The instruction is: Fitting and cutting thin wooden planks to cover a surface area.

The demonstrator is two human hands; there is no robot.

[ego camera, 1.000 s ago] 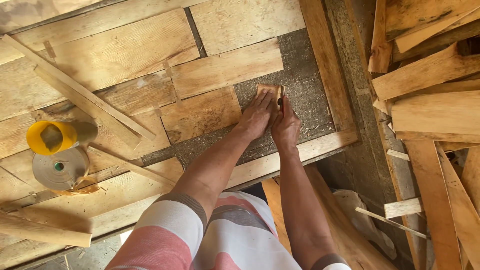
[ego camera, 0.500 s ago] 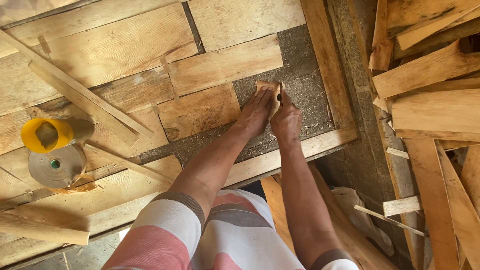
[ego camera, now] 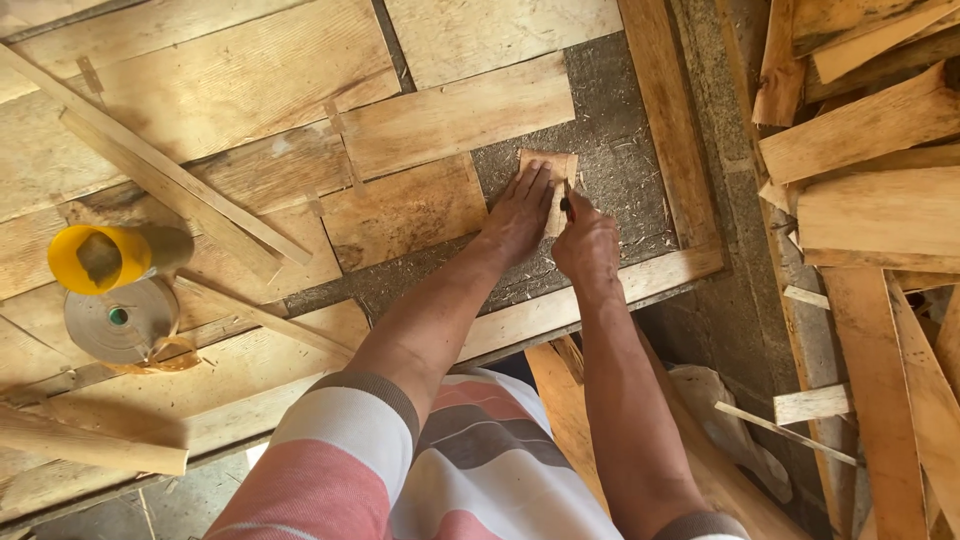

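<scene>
My left hand [ego camera: 520, 208] lies flat, fingers together, pressing a small piece of thin wood veneer [ego camera: 553, 166] onto a grey gritty board [ego camera: 620, 170]. My right hand [ego camera: 588, 240] is closed around a small dark-tipped tool [ego camera: 566, 203], its tip at the right edge of the veneer piece. Larger veneer sheets [ego camera: 405, 210] lie pieced together to the left of the small piece.
A yellow cup [ego camera: 98, 257] and a roll of brown tape [ego camera: 120, 320] sit at the left. A long wooden strip [ego camera: 150, 165] lies diagonally across the sheets. A wooden frame rail [ego camera: 665, 120] borders the board, and stacked offcuts [ego camera: 870, 180] fill the right.
Both hands have shifted slightly down and toward me along the small veneer piece. The left hand stays flat on it; the right hand still grips the tool.
</scene>
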